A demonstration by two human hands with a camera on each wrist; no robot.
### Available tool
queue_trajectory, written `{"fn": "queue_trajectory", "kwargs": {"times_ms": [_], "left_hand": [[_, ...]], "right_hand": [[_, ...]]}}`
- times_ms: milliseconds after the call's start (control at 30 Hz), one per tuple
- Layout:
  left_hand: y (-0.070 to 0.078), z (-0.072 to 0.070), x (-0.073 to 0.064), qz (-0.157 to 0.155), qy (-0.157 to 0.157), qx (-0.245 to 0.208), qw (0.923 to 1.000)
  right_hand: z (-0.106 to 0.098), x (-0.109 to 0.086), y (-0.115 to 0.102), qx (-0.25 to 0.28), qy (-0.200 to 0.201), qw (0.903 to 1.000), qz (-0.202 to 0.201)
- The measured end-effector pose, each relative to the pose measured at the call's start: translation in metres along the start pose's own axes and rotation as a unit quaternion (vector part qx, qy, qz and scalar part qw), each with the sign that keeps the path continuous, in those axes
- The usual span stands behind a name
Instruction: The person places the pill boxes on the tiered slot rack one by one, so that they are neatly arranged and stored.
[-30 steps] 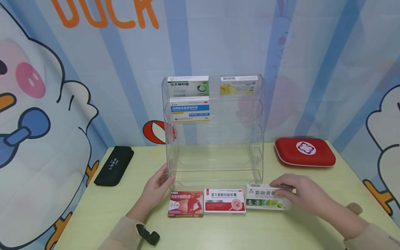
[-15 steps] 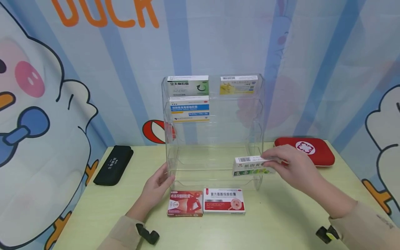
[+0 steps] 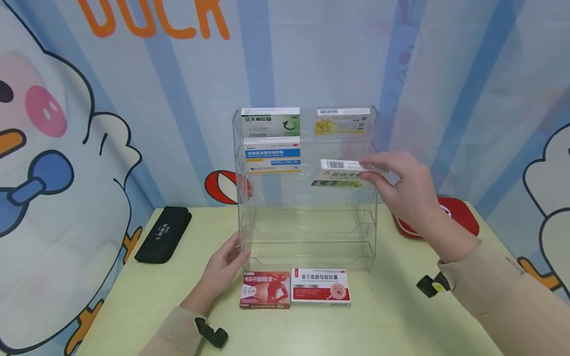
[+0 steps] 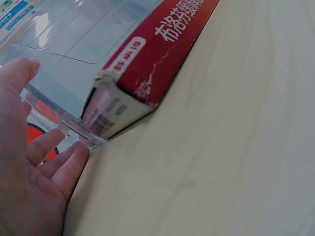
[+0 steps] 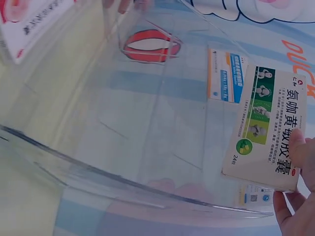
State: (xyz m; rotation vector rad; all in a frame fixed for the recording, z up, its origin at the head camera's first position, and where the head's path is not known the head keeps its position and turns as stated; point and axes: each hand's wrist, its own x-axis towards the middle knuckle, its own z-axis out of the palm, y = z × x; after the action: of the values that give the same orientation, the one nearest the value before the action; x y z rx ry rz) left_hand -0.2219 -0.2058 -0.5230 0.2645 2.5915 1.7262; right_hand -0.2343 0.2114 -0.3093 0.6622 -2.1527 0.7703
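My right hand [image 3: 407,190] pinches a white and green medicine box [image 3: 339,174] at its right end, thumb in front. The box is tilted, in front of the right half of a clear tiered display rack [image 3: 307,249], at the height of its second tier. The right wrist view shows the front of this box [image 5: 268,118], with the thumb over a corner. My left hand [image 3: 224,262] holds the rack's lower left side, thumb toward the front. In the left wrist view its fingers [image 4: 71,169] lie at the rack's bottom corner, beside a red medicine box [image 4: 162,49].
Green [image 3: 270,123] and yellow-white [image 3: 343,122] boxes stand in the top tier, a blue-white box [image 3: 272,157] below left. A red-white box [image 3: 320,287] lies before the rack beside the red one. A black case [image 3: 163,235] sits left; a red case [image 3: 460,217] lies right, partly behind my arm.
My right hand has lifted the white and green box off the table and carried it up and slightly left to the rack's second tier. My left hand has stayed at the rack's side.
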Motion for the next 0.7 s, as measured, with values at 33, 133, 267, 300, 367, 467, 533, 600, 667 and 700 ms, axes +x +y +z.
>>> {"fn": "queue_trajectory", "kwargs": {"times_ms": [33,133,267,300,367,467,533,600,667,700], "left_hand": [[0.0,0.0,0.0,0.0,0.0,0.0,1.0],[0.0,0.0,-0.001,-0.001,0.0,-0.002,1.0],[0.003,0.0,-0.001,0.001,0.001,-0.003,1.0],[0.003,0.0,-0.001,0.003,0.0,-0.004,1.0],[0.003,0.0,0.0,0.006,-0.003,-0.006,1.0],[0.002,0.0,0.0,0.011,-0.006,-0.007,0.9999],[0.002,0.0,0.001,0.012,-0.006,-0.006,0.9999],[0.002,0.0,0.0,0.013,-0.004,-0.002,0.9999],[0.002,0.0,-0.001,0.012,-0.002,0.0,0.9999],[0.002,0.0,-0.001,0.011,-0.001,0.0,0.9999]], "right_hand": [[0.001,0.005,-0.001,0.002,0.005,1.0,0.004],[0.004,0.02,-0.001,0.009,0.022,0.9997,0.006],[0.006,0.039,0.002,0.009,0.05,0.9987,-0.004],[0.006,0.043,0.003,0.007,0.057,0.9983,-0.006],[0.006,0.049,0.005,0.004,0.067,0.9977,-0.003],[0.006,0.055,0.007,-0.004,0.074,0.9973,0.007],[0.007,0.058,0.009,-0.01,0.072,0.9972,0.015],[0.01,0.06,0.011,-0.015,0.064,0.9976,0.023],[0.013,0.06,0.013,-0.021,0.052,0.9979,0.033],[0.015,0.06,0.014,-0.026,0.044,0.998,0.037]]}}
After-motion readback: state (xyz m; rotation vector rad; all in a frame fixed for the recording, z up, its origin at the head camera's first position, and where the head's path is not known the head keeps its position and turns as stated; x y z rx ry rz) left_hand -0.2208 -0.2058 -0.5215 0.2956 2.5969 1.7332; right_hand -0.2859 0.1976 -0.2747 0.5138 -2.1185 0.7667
